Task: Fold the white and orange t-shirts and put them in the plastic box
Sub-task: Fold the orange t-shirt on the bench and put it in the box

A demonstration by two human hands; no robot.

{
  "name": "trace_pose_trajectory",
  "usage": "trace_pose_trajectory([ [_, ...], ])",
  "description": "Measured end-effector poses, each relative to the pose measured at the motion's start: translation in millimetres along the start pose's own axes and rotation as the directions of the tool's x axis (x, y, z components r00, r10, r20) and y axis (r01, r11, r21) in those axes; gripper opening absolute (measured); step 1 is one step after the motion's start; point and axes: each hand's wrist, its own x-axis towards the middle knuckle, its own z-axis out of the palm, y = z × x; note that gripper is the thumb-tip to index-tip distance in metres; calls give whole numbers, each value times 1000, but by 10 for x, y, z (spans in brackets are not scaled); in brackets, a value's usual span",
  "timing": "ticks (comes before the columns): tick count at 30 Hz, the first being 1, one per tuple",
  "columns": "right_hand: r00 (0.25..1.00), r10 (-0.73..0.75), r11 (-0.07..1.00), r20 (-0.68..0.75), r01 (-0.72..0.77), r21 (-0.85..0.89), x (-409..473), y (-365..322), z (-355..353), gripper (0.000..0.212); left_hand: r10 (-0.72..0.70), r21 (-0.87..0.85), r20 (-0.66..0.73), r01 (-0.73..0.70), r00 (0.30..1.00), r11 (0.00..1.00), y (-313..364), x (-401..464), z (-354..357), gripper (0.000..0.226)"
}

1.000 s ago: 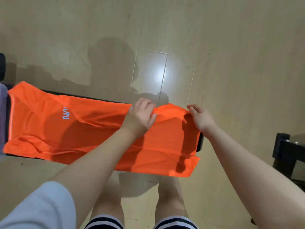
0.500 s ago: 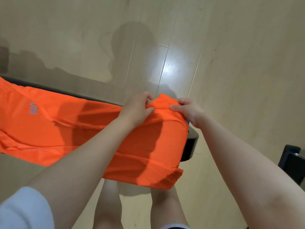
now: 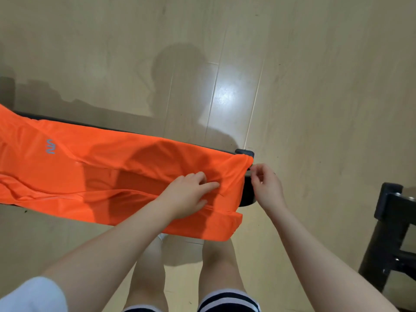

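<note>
Two hands work an orange t-shirt [image 3: 108, 176] spread along a black bench [image 3: 246, 194] from nine o'clock to centre. The left hand [image 3: 186, 194] presses it with loosely spread fingers; the right hand [image 3: 266, 188], at three o'clock, pinches the hem edge.

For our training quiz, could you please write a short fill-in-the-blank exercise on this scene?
1. The t-shirt spread on the black bench is ____.
2. The ____ hand rests on the shirt's fabric.
3. The right hand pinches the shirt's ____ edge.
4. The logo lies toward the ____ of the picture.

Missing words: orange; left; right; left
</note>
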Motion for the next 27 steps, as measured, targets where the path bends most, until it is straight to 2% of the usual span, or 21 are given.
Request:
trace_pose_trajectory([
  [1,989,148,966,22,-149,209,20,-61,21,9,30,-34,-69,-33,997,999,10,15,-8,50],
  [2,961,267,885,76,-276,376,60,-114,42,8,43,-64,-150,-53,988,996,25,41,-28,51],
  [4,914,370,769,165,-401,498,133,-183,71,21,66,-43,-333,-85,941,995,23,139,-43,50],
  [6,909,399,750,119,-398,528,177,-236,118,25,12,0,-438,-13,899,1000,32,244,-110,42],
  [8,924,377,719,60,-333,609,223,-275,155,26,-147,-58,-423,136,894,989,30,342,-232,39],
  [9,934,354,710,48,-301,637,238,-296,159,28,-251,-102,-370,230,894,968,7,382,-289,38],
  [11,938,347,713,17,-275,645,239,-297,158,28,-384,-143,-295,357,875,923,-71,451,-357,30],
  [16,894,441,663,-78,-266,700,104,-91,195,16,-418,-120,-253,401,873,908,-92,506,-417,17],
  [18,905,424,657,-39,-277,701,43,-59,245,14,-428,-155,-291,399,856,904,-50,465,-386,21],
  [22,922,387,679,5,-289,675,-125,-73,323,34,-445,-313,-423,334,790,889,-18,258,-211,38],
  [24,939,343,719,5,-266,642,-258,-78,388,41,-427,-309,-469,310,773,899,-28,137,-85,41],
  [25,948,317,772,-9,-253,583,-307,-72,440,48,-448,-320,-453,329,771,889,-39,86,-28,43],
  [27,959,282,884,-38,-244,400,-386,-72,536,59,-562,-387,-327,435,759,813,-62,-1,36,47],
])
